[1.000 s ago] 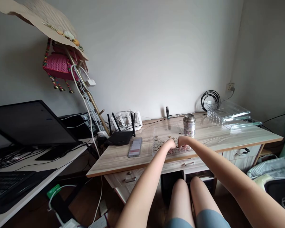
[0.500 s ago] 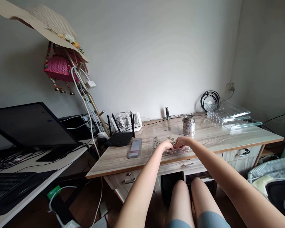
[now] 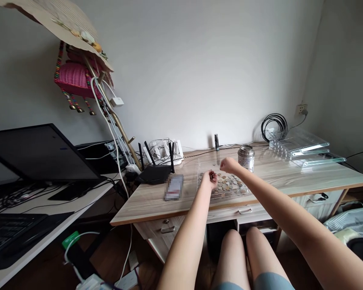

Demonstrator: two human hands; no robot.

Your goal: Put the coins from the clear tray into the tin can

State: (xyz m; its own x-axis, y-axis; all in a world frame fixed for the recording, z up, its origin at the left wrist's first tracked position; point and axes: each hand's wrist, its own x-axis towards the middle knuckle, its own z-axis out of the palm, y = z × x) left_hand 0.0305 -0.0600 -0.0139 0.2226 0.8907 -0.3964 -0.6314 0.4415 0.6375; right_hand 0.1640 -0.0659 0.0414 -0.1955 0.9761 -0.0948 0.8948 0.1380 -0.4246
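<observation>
1. The coins (image 3: pixel 230 183) lie loosely in a clear tray (image 3: pixel 206 167), which stands on the desk (image 3: pixel 305 177) near the middle of its front edge.
2. The left hand (image 3: pixel 212 179) is over the left part of the tray, with its fingers curled inward. Something small and dark shows inside, but I cannot tell if the fingers are clamped on it.
3. The right hand (image 3: pixel 228 165) is over the rear part of the tray, its fingers folded together; I cannot tell whether it holds anything. The two hands are apart.
4. A round metal tin (image 3: pixel 246 160) stands upright just beside the right forearm.
5. Toward the desk's left end there is a black router (image 3: pixel 155 174).
</observation>
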